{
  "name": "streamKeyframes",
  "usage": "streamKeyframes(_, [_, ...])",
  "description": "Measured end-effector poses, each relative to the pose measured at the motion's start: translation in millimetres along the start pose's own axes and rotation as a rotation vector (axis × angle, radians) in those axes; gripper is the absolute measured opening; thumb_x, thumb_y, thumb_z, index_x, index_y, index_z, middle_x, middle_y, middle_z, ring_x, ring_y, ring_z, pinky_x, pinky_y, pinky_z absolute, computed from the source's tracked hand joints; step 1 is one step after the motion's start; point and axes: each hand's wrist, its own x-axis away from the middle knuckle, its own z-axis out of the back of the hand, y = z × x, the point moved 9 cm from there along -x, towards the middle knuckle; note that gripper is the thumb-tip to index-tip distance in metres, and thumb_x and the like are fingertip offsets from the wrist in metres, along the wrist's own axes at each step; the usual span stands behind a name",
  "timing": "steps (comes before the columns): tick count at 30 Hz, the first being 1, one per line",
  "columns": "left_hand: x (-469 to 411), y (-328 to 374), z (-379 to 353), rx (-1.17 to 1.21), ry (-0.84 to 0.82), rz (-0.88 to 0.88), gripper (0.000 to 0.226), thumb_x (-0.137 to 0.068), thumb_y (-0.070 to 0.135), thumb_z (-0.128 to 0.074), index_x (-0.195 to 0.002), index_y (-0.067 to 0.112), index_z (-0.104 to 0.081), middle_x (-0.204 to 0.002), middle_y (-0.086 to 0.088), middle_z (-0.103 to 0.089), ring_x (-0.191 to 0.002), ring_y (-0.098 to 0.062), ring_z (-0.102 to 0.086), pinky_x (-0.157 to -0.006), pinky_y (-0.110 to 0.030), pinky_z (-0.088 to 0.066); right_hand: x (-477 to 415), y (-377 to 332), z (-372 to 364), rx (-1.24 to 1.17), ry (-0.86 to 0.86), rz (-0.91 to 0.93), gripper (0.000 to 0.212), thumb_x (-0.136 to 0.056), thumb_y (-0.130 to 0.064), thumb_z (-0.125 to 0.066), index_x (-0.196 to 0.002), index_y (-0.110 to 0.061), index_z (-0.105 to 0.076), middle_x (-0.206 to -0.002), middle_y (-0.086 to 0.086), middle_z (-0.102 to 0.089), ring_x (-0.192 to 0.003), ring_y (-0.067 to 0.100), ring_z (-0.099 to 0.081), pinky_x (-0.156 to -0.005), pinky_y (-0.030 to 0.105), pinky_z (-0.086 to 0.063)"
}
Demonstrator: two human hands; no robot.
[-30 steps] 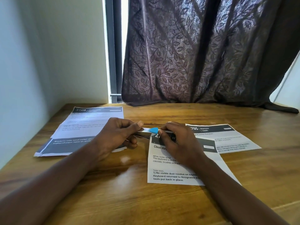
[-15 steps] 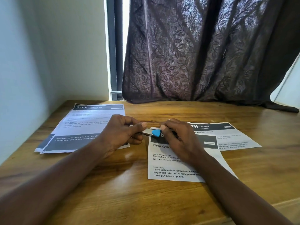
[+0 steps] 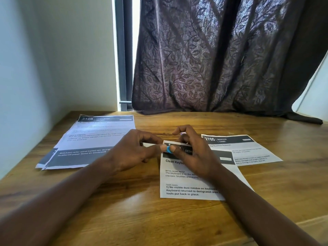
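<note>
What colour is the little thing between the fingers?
The little thing is blue; the head view shows it.

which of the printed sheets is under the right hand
The white printed sheet headed Clean Keyboard, in the middle; the right hand covers its top. The 3108 sheet lies left, the 2705 sheet right.

The blue piece (image 3: pixel 167 150) shows only as a sliver pinched between the left hand (image 3: pixel 131 151) and right hand (image 3: pixel 193 157); its shape cannot be told. The right hand hides the middle sheet's (image 3: pixel 179 180) heading and line ends. Small print on the left sheet (image 3: pixel 99 135) and right sheet (image 3: pixel 248 150) is blurred
</note>
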Motion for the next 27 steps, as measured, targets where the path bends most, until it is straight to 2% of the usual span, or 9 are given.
streamKeyframes(4, [-0.5,-1.4,-4.2,-0.142,-0.110,-0.025,0.019,-0.089,0.043,-0.074,-0.105,0.032,-0.077,-0.100,0.016,-0.078,-0.096,-0.008,-0.071,-0.082,-0.032,-0.060,0.1,4.8,-4.0,0.010,-0.047,-0.040,0.024,-0.098,-0.037,-0.056,-0.121,-0.028,-0.058,-0.087,-0.008,-0.064,-0.081,0.012,-0.065,-0.071,0.035,-0.053])
streamKeyframes(6, [-0.7,0.7,-2.4,-0.241,-0.113,-0.048,0.017,-0.090,0.042,-0.074,-0.105,0.034,-0.075,-0.101,0.016,-0.077,-0.097,-0.004,-0.068,-0.083,-0.030,-0.058,-0.7,10.9,-3.7,0.062,-0.043,-0.072,0.028,-0.094,-0.037,-0.054,-0.118,-0.026,-0.065,-0.093,-0.010,-0.067,-0.087,0.009,-0.063,-0.077,0.036,-0.054])
streamKeyframes(9, [-0.1,3.3,-0.5,-0.353,-0.085,-0.075,0.019,-0.089,0.040,-0.074,-0.108,0.034,-0.070,-0.104,0.018,-0.070,-0.099,-0.001,-0.063,-0.082,-0.022,-0.052,-1.1,9.2,-3.6,0.196,-0.032,-0.054,0.030,-0.084,-0.030,-0.061,-0.112,-0.023,-0.071,-0.102,-0.010,-0.070,-0.096,0.009,-0.062,-0.089,0.045,-0.053])
streamKeyframes(13, [0.1,4.2,0.9,-0.375,-0.075,-0.095,0.036,-0.089,0.042,-0.075,-0.123,0.035,-0.068,-0.115,0.021,-0.067,-0.105,0.004,-0.059,-0.085,-0.017,-0.047,-1.5,-0.8,-2.2,0.282,0.007,0.022,0.019,-0.084,-0.023,-0.066,-0.103,-0.022,-0.070,-0.094,-0.011,-0.067,-0.090,0.009,-0.058,-0.087,0.044,-0.050])
streamKeyframes(16, [0.9,6.9,-2.3,-0.380,-0.105,-0.111,0.035,-0.090,0.040,-0.073,-0.124,0.033,-0.070,-0.116,0.022,-0.067,-0.105,0.007,-0.059,-0.084,-0.012,-0.046,-1.9,-3.2,-0.9,0.297,0.030,0.053,0.012,-0.088,-0.021,-0.066,-0.099,-0.022,-0.070,-0.091,-0.011,-0.066,-0.088,0.009,-0.057,-0.084,0.042,-0.049])
streamKeyframes(20, [0.4,5.7,-5.2,-0.403,-0.127,-0.109,0.029,-0.090,0.040,-0.073,-0.119,0.033,-0.072,-0.112,0.021,-0.070,-0.102,0.003,-0.062,-0.087,-0.021,-0.052,-2.4,-5.4,-0.4,0.316,0.042,0.067,0.011,-0.089,-0.021,-0.065,-0.099,-0.020,-0.070,-0.090,-0.011,-0.066,-0.088,0.009,-0.057,-0.082,0.042,-0.050])
streamKeyframes(24, [1.4,9.0,-9.1,-0.452,-0.103,-0.135,0.024,-0.094,0.035,-0.071,-0.116,0.029,-0.071,-0.109,0.020,-0.067,-0.101,-0.001,-0.061,-0.080,-0.017,-0.048,-2.4,-6.9,-1.2,0.314,0.032,0.067,0.013,-0.090,-0.027,-0.063,-0.100,-0.021,-0.069,-0.091,-0.012,-0.064,-0.088,0.008,-0.056,-0.081,0.039,-0.049])
streamKeyframes(27, [1.1,11.6,-8.2,-0.507,-0.056,-0.151,0.026,-0.093,0.037,-0.071,-0.118,0.029,-0.070,-0.115,0.015,-0.067,-0.105,-0.006,-0.059,-0.090,-0.032,-0.053,-1.4,-8.0,-2.0,0.333,0.010,0.073,0.019,-0.089,-0.035,-0.063,-0.104,-0.023,-0.067,-0.094,-0.012,-0.064,-0.092,0.006,-0.054,-0.083,0.036,-0.045])
